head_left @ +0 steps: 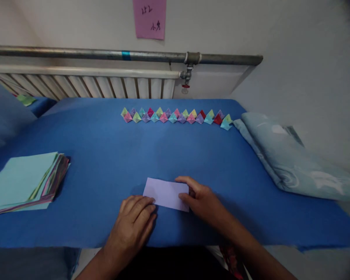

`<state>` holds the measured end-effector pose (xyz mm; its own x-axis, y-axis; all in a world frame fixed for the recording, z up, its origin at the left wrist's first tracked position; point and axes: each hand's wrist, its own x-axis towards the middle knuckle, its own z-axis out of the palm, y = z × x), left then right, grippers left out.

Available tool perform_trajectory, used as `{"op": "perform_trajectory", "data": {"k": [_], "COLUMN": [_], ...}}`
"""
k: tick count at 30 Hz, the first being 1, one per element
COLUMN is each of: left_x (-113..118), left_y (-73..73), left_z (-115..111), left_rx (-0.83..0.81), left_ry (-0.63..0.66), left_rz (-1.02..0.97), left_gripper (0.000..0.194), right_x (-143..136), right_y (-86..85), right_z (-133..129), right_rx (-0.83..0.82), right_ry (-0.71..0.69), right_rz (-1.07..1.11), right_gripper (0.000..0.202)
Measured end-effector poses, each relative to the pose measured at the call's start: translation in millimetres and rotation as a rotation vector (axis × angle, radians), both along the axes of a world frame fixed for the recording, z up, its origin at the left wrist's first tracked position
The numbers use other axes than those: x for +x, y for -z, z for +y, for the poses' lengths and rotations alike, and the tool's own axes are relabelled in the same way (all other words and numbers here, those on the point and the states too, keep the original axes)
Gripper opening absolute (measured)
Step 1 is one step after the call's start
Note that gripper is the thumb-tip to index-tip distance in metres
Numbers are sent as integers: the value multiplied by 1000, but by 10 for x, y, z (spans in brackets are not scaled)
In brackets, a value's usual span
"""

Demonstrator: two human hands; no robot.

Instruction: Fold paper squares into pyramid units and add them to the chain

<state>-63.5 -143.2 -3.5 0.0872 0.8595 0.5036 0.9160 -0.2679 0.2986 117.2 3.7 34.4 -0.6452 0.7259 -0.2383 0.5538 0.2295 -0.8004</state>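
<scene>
A folded lilac paper rectangle (166,193) lies on the blue table cover near the front edge, slightly tilted. At its right end my right hand (200,198) pinches it, thumb on top and index finger at the far edge. My left hand (135,219) rests at the lower left corner, its fingers close together with the fingertips touching the paper. Farther back stand two rows of small folded paper pieces (172,118) in several colours, side by side.
A stack of coloured paper sheets (23,175) lies at the left. A folded light blue cloth (280,155) is at the right. Behind the blue table (105,155) are a radiator (96,86) and a metal pipe (84,53); a pink note (150,19) hangs above.
</scene>
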Motion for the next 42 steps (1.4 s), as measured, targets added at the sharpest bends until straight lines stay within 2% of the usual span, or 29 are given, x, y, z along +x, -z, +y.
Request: {"op": "perform_trajectory", "data": {"k": [2,4,7,11,13,16,18,21,25,42], "left_x": [71,150,239,268,265,264,266,268,267,288], "left_y": [-9,-20,-30,-6,12,21,16,7,5,20], "left_z": [38,78,139,194,205,212,215,217,206,245], "left_rx": [14,14,0,-31,-36,-42,-46,-44,-74,-173], "left_ry": [18,54,91,82,58,49,49,44,31,-111], "left_rz": [-11,-12,-5,36,49,40,31,19,-6,-125], "left_gripper": [18,20,20,17,19,18,17,17,16,5], "right_x": [45,60,50,97,174,310,374,402,378,278], "right_y": [46,82,92,57,55,89,128,198,279,271], "right_z": [-105,-206,-295,-274,-244,-231,-241,-251,-218,-79], "right_rx": [-56,-101,-124,-101,3,269,406,505,578,457], "right_ry": [110,161,146,68,33,16,-48,-160,-152,-44], "right_rz": [27,45,59,29,11,47,107,137,117,57], "right_gripper": [29,19,11,12,14,20,26,31,22,7]}}
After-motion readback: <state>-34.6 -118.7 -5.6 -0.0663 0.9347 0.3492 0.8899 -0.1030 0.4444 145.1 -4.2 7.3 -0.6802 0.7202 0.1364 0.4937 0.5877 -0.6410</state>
